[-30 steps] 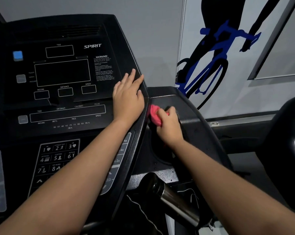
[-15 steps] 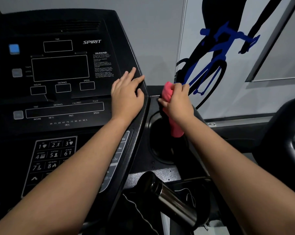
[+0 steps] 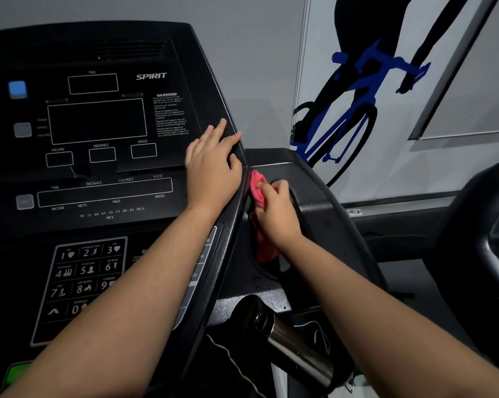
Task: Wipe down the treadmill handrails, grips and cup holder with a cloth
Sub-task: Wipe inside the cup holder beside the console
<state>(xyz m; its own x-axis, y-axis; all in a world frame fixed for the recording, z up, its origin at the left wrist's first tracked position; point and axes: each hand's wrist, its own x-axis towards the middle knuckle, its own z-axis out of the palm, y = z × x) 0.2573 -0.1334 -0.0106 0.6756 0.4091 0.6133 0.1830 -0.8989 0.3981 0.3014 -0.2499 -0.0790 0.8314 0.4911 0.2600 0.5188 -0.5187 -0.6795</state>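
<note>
My right hand (image 3: 277, 211) grips a pink cloth (image 3: 260, 222) at the upper left rim of the round cup holder (image 3: 267, 272) in the treadmill's right side panel. The cloth's lower part hangs down into the holder's dark opening. My left hand (image 3: 212, 165) rests flat with straight fingers on the right edge of the black console (image 3: 99, 156). A chrome and black handrail grip (image 3: 288, 337) juts out below the cup holder.
The console carries dark display windows and a number keypad (image 3: 84, 271). A wall panel with a blue and black cyclist graphic (image 3: 354, 90) stands behind. Part of another dark machine (image 3: 489, 239) sits at the right edge.
My right hand moved the cloth from the panel's far edge back down to the cup holder's left rim. The left hand stayed on the console edge.
</note>
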